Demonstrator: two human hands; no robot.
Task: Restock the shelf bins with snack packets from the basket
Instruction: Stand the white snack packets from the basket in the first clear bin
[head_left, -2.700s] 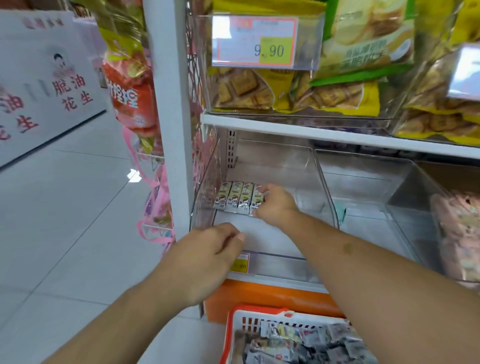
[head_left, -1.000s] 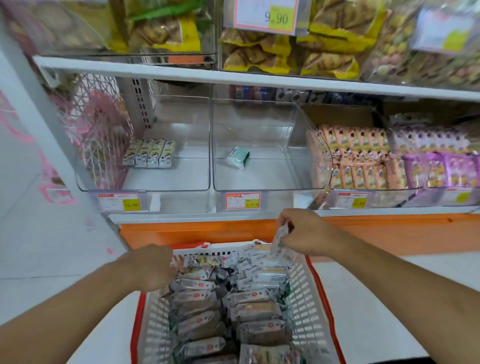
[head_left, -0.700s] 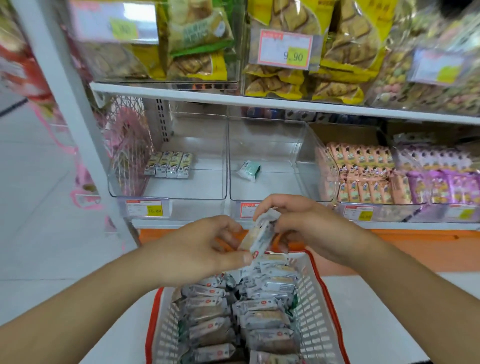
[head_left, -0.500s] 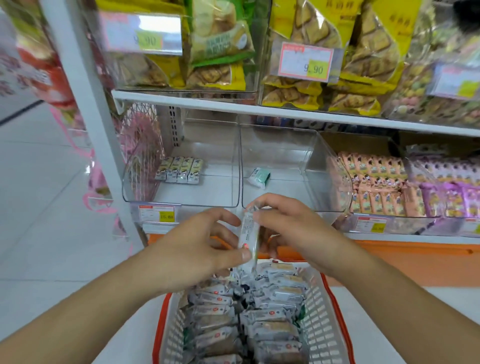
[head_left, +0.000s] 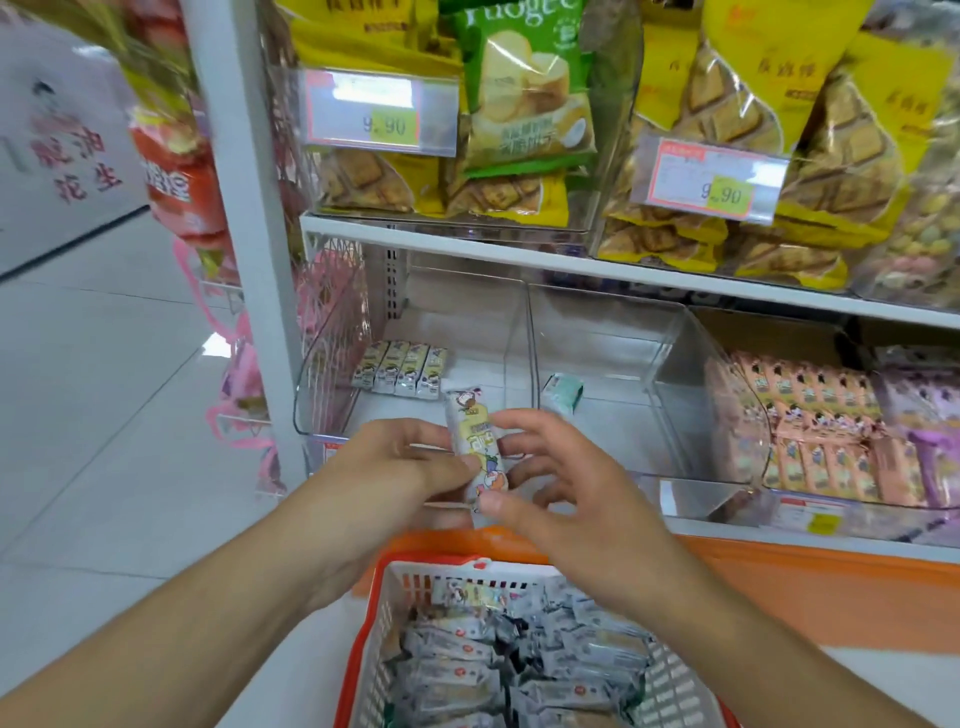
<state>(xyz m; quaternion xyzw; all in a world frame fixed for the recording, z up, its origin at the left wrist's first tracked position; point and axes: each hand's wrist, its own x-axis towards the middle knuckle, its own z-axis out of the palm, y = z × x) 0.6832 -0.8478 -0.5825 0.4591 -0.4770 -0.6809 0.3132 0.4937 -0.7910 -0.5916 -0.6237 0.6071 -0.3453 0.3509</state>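
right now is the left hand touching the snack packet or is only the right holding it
Touching. The head view shows the left hand pinching the upright snack packet at its side, while the right hand's thumb presses its lower end.

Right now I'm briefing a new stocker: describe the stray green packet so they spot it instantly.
Find the lower shelf's clear bins. In the second from the left lies the green packet, alone near its left wall. The neighbouring bin holds a row of four pale packets instead.

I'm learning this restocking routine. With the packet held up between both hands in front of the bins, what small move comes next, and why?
Probably carry the packet, pinched by the left hand and right hand, forward into the leftmost clear bin beside the row of four similar packets, since that row seems to match it.
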